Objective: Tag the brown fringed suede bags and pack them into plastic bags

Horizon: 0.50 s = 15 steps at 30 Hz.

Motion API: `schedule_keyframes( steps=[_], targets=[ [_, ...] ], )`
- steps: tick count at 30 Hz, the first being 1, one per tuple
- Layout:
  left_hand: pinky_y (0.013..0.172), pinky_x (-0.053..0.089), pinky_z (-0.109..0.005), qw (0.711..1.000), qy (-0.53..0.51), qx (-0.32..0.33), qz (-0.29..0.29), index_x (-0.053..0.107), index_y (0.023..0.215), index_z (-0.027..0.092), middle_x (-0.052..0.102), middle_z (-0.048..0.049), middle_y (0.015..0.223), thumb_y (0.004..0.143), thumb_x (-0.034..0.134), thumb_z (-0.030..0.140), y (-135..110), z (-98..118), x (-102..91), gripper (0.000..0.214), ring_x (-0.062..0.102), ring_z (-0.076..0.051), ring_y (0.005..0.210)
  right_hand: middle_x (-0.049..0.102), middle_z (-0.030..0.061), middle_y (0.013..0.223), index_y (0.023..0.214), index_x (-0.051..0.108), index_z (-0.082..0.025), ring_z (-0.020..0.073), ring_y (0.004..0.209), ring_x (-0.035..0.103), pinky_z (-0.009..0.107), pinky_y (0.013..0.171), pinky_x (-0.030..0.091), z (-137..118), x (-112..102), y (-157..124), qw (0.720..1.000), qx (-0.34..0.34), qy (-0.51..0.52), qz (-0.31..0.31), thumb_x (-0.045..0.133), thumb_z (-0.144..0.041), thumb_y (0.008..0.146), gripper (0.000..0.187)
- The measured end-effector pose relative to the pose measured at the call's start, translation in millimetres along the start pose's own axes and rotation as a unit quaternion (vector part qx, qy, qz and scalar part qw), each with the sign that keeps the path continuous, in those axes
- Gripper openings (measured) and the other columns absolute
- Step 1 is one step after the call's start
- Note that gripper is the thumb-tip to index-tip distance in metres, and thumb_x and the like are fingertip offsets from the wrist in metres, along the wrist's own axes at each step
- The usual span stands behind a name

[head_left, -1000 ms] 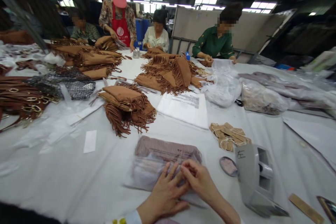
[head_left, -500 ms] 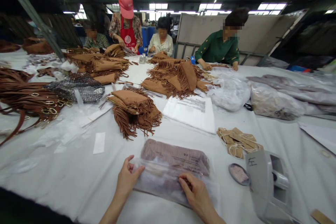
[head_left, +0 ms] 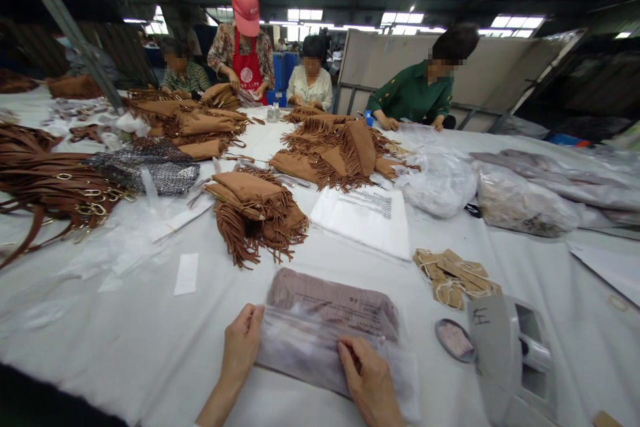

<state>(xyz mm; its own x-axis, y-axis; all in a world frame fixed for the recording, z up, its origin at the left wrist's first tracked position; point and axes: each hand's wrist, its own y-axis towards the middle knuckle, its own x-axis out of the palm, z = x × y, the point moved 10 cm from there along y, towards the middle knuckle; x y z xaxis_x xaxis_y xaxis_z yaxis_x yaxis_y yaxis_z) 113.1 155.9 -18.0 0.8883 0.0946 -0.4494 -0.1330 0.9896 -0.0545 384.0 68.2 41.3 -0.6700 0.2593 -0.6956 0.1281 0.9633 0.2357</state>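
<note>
A clear plastic bag point(head_left: 325, 327) holding a folded mauve garment lies on the white table point(head_left: 125, 340) in front of me. My left hand point(head_left: 241, 350) pinches the bag's left end, thumb on top. My right hand point(head_left: 367, 383) presses on the bag's folded near flap, fingers bent over the plastic. Both hands touch only the bag.
A grey tape dispenser point(head_left: 510, 360) stands at the near right beside a small oval dish point(head_left: 454, 340) and a heap of brown tags point(head_left: 455, 275). Piles of tan fringed pieces point(head_left: 255, 210), white sheets point(head_left: 365, 211) and filled plastic bags point(head_left: 520, 200) lie beyond. Several people work at the far side.
My hands, together at the bag's near edge a second ago, have spread apart: the left went to the bag's left end, the right stayed on the flap. The view tilted up slightly.
</note>
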Motion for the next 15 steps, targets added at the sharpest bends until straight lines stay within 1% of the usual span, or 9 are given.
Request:
schedule_keyframes(
  steps=[3, 5, 6, 8, 10, 11, 13, 14, 15],
  targets=[
    [0.050, 0.030, -0.022, 0.999, 0.043, 0.014, 0.018, 0.044, 0.063, 0.023, 0.035, 0.0087, 0.047, 0.086, 0.038, 0.057, 2, -3, -1.0, 0.042, 0.038, -0.011, 0.046, 0.071, 0.0072, 0.083, 0.092, 0.065, -0.022, 0.0219, 0.074, 0.068, 0.035, 0.067, 0.057, -5, -7, -2, 0.998, -0.013, -0.018, 0.065, 0.043, -0.031, 0.093, 0.024],
    [0.051, 0.030, -0.023, 0.998, 0.057, 0.021, 0.021, 0.045, 0.064, 0.023, 0.035, 0.0088, 0.046, 0.087, 0.038, 0.056, 4, -3, 0.3, 0.041, 0.039, -0.012, 0.046, 0.072, 0.0078, 0.090, 0.101, 0.064, -0.021, 0.0220, 0.081, 0.069, 0.036, 0.073, 0.058, -19, -9, -4, 0.993, -0.059, -0.035, 0.095, 0.044, -0.027, 0.093, 0.023],
    [0.051, 0.030, -0.023, 0.998, 0.060, 0.023, 0.021, 0.045, 0.064, 0.023, 0.035, 0.0088, 0.046, 0.087, 0.038, 0.055, 5, -2, 1.2, 0.041, 0.039, -0.012, 0.045, 0.072, 0.0084, 0.096, 0.107, 0.063, -0.021, 0.0219, 0.087, 0.069, 0.036, 0.078, 0.058, -30, -6, -3, 0.990, -0.096, -0.044, 0.091, 0.044, -0.025, 0.093, 0.024],
    [0.051, 0.030, -0.023, 0.997, 0.067, 0.029, 0.019, 0.046, 0.065, 0.022, 0.037, 0.0087, 0.046, 0.088, 0.038, 0.053, 8, -1, 2.1, 0.040, 0.040, -0.012, 0.045, 0.069, 0.0094, 0.112, 0.122, 0.056, -0.020, 0.0217, 0.103, 0.065, 0.037, 0.090, 0.054, -56, 9, -2, 0.980, -0.184, -0.065, 0.033, 0.045, -0.020, 0.092, 0.033],
    [0.051, 0.032, -0.023, 0.997, 0.072, 0.035, 0.017, 0.047, 0.065, 0.022, 0.040, 0.0079, 0.047, 0.089, 0.038, 0.052, 11, 0, 0.2, 0.039, 0.043, -0.012, 0.046, 0.061, 0.0094, 0.127, 0.133, 0.048, -0.019, 0.0226, 0.118, 0.056, 0.041, 0.100, 0.048, -74, 32, -2, 0.963, -0.248, -0.091, -0.061, 0.047, -0.019, 0.090, 0.043],
    [0.052, 0.034, -0.024, 0.997, 0.073, 0.035, 0.016, 0.048, 0.065, 0.022, 0.043, 0.0072, 0.048, 0.090, 0.038, 0.051, 11, 1, -2.0, 0.039, 0.045, -0.013, 0.047, 0.057, 0.0092, 0.132, 0.136, 0.045, -0.019, 0.0235, 0.123, 0.052, 0.043, 0.103, 0.045, -78, 42, -1, 0.954, -0.262, -0.104, -0.101, 0.050, -0.021, 0.089, 0.047],
    [0.057, 0.039, -0.026, 0.994, 0.086, 0.045, 0.040, 0.052, 0.071, 0.022, 0.053, 0.0042, 0.056, 0.091, 0.039, 0.049, 9, 4, -13.1, 0.036, 0.051, -0.015, 0.054, 0.053, 0.0096, 0.137, 0.138, 0.043, -0.020, 0.0259, 0.126, 0.048, 0.047, 0.105, 0.042, -80, 56, 2, 0.946, -0.263, -0.128, -0.140, 0.055, -0.029, 0.088, 0.052],
    [0.062, 0.041, -0.027, 0.990, 0.101, 0.069, 0.067, 0.054, 0.075, 0.022, 0.058, 0.0018, 0.062, 0.092, 0.040, 0.046, 5, 10, -21.0, 0.033, 0.055, -0.016, 0.060, 0.053, 0.0101, 0.137, 0.138, 0.043, -0.020, 0.0270, 0.127, 0.048, 0.048, 0.105, 0.042, -78, 60, 3, 0.946, -0.258, -0.136, -0.145, 0.058, -0.034, 0.087, 0.055],
    [0.068, 0.044, -0.030, 0.982, 0.120, 0.112, 0.097, 0.057, 0.080, 0.021, 0.062, -0.0010, 0.070, 0.092, 0.042, 0.042, -1, 21, -28.0, 0.028, 0.058, -0.018, 0.067, 0.052, 0.0105, 0.138, 0.137, 0.044, -0.020, 0.0278, 0.127, 0.047, 0.048, 0.105, 0.042, -76, 64, 4, 0.946, -0.253, -0.143, -0.146, 0.059, -0.038, 0.086, 0.057]
  ],
)
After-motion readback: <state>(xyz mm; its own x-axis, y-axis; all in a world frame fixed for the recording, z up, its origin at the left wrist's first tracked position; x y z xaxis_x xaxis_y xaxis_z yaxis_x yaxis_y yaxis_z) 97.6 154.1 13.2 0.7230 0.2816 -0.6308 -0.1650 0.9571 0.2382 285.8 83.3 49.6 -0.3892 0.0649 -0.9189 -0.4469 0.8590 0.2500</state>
